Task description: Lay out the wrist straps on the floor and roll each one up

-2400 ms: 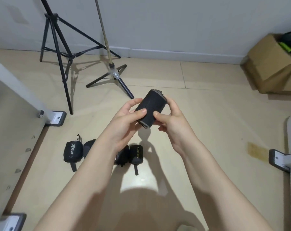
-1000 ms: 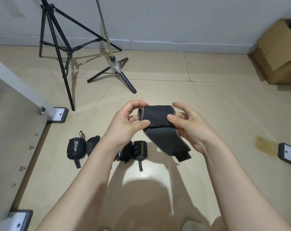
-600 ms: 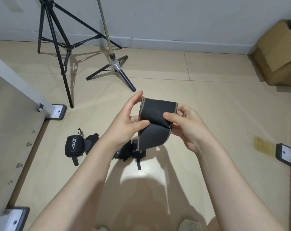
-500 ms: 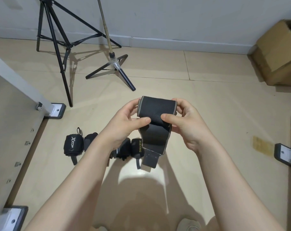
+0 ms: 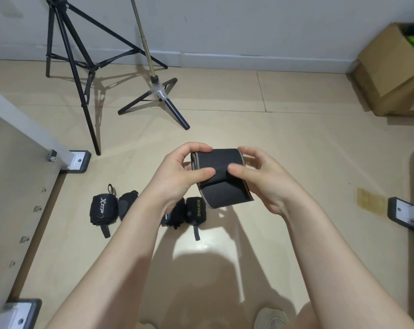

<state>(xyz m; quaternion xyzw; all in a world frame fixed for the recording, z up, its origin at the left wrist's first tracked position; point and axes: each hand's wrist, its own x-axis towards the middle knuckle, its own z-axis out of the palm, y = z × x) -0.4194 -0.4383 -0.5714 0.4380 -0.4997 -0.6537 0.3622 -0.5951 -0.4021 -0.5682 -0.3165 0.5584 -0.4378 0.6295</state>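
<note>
The wrist strap is held in the air above the floor, its roll axis running left-right and its loose tail hanging toward the person. The left hand and right hand each pinch 1 end; unwinding probably goes best with steady tension, edges kept aligned

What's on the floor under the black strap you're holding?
Below the strap in both hands, rolled wrist straps sit in a row: one marked XUEYING, one marked XTEP. The left hand and its forearm cover parts of two more, so their labels stay hidden.
</note>
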